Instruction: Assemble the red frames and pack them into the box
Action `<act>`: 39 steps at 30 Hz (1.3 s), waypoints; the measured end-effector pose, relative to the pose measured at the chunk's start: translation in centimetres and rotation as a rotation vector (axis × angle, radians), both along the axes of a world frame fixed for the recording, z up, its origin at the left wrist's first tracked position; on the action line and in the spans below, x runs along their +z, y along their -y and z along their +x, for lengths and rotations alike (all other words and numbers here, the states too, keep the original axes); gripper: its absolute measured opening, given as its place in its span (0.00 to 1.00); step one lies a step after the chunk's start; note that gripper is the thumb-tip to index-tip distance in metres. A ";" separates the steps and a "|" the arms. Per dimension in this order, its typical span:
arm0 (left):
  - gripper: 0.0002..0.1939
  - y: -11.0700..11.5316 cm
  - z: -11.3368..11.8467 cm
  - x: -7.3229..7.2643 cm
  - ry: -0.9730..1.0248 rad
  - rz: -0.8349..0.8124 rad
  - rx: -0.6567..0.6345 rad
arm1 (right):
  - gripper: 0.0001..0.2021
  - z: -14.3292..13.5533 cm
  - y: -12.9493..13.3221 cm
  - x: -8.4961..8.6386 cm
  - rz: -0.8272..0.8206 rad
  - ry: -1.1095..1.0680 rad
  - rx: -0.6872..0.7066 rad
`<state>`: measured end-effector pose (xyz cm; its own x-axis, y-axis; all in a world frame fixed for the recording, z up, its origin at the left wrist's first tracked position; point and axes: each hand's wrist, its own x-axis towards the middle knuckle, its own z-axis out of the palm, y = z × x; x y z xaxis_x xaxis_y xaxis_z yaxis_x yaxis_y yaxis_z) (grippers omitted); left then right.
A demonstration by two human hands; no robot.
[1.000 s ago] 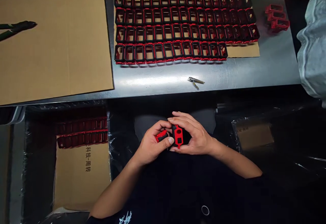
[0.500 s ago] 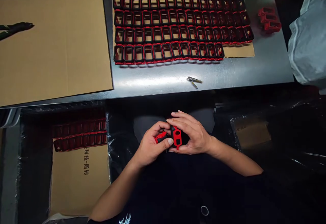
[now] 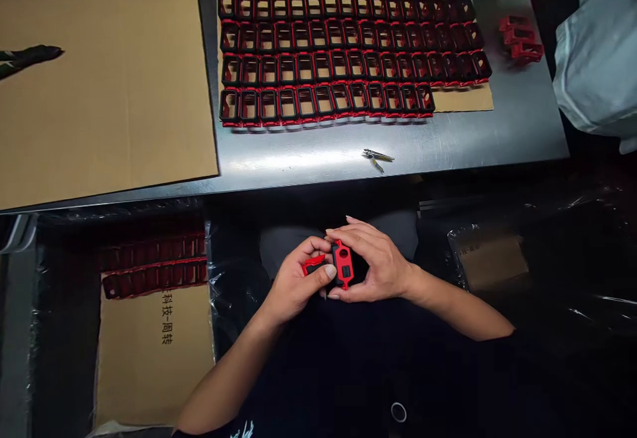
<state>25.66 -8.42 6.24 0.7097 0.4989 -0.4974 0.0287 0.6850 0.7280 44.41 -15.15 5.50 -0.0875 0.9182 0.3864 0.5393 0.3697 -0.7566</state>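
Observation:
In front of my body, below the table's front edge, my right hand (image 3: 375, 262) is wrapped around a red and black part (image 3: 344, 264), its red face with a round hole and a dark square turned up. My left hand (image 3: 298, 279) has its fingers curled round a second red and black piece (image 3: 313, 265), while its thumb presses on the side of the part in my right hand. The two pieces are side by side. My fingers hide the undersides of both.
Several rows of red and black frames (image 3: 322, 68) stand on cardboard on the metal table (image 3: 298, 159). Small metal tools (image 3: 378, 156) lie near its edge. Red pieces (image 3: 520, 38) sit at the right. A box with cardboard (image 3: 134, 358) and more frames (image 3: 154, 272) is lower left.
The part in my right hand has tilted slightly, showing more of its red face. The table and its contents have shifted slightly left in view. Both hands keep their hold.

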 end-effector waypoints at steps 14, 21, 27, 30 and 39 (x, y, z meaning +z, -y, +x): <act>0.22 -0.2 0.2 0.9 -0.144 0.216 0.076 | 0.43 0.0 0.2 -0.5 -0.030 -0.042 0.057; 0.20 -0.1 0.4 1.3 -0.181 0.262 0.043 | 0.42 -0.1 0.3 -0.9 0.015 -0.019 0.039; 0.21 0.0 0.6 1.9 -0.235 0.279 0.062 | 0.46 1.8 0.8 0.6 -0.420 -0.314 0.113; 0.24 0.1 0.5 1.9 -0.255 0.269 0.050 | 0.27 2.8 0.9 1.1 -0.697 -0.683 0.064; 0.28 0.5 0.2 1.4 -0.341 0.534 -0.070 | 0.21 1.7 -0.2 1.6 -1.142 -1.239 -0.009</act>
